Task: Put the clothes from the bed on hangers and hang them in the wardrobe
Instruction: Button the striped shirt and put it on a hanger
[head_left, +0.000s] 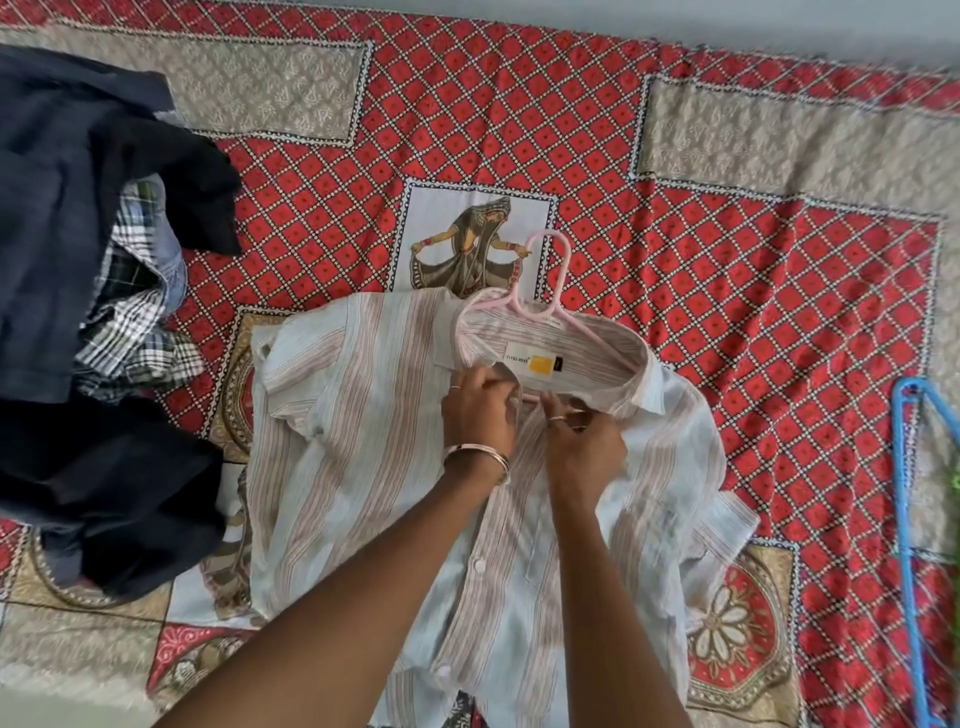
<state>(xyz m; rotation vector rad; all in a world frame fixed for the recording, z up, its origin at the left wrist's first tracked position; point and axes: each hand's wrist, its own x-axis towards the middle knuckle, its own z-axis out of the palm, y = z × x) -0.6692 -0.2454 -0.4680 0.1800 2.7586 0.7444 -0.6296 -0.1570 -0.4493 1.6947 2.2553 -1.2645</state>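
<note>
A shirt (467, 467) lies mid-bed (727, 208), clothes pile (78, 260) to its left, spare hanger (906, 519) right.

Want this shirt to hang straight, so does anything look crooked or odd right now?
The pink hanger sits askew in the striped shirt: its hook leans left of the collar's middle. Both hands pinch the placket at the collar.

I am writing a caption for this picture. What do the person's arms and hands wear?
Both forearms are bare; no sleeve shows. The left hand has a thin ring on one finger, and a pale metal bangle with a golden edge sits on its wrist. The right hand has a thin ring on one finger too. No watch and no glove show.
</note>
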